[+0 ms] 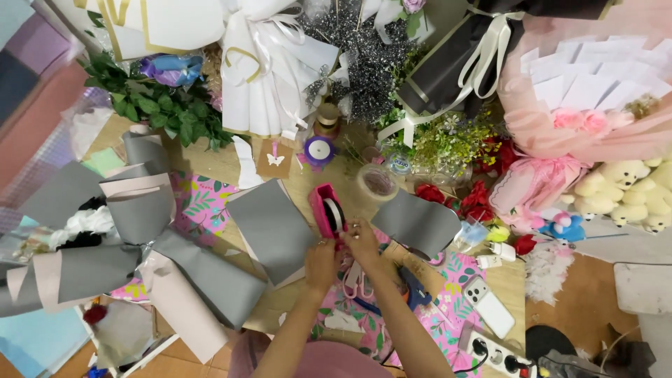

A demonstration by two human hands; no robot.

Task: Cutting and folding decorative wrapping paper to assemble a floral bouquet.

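A pink tape dispenser (326,210) stands upright at the middle of the cluttered table. My right hand (364,241) is at its near end, fingers pinched close to the roll; whether they hold tape is too small to tell. My left hand (320,266) is just below and left of the dispenser, fingers curled, and what it holds is hidden. A grey sheet (271,229) lies left of the dispenser and another grey sheet (416,222) lies right of my right hand. Pink-handled scissors (355,280) lie under my wrists.
A grey and pale pink wrapped bouquet (133,245) lies at left. Green foliage (157,105), white wrapping (266,77), red flowers (476,199) and a pink bouquet (581,105) crowd the back. A phone (490,306) and a power strip (500,353) lie at the near right.
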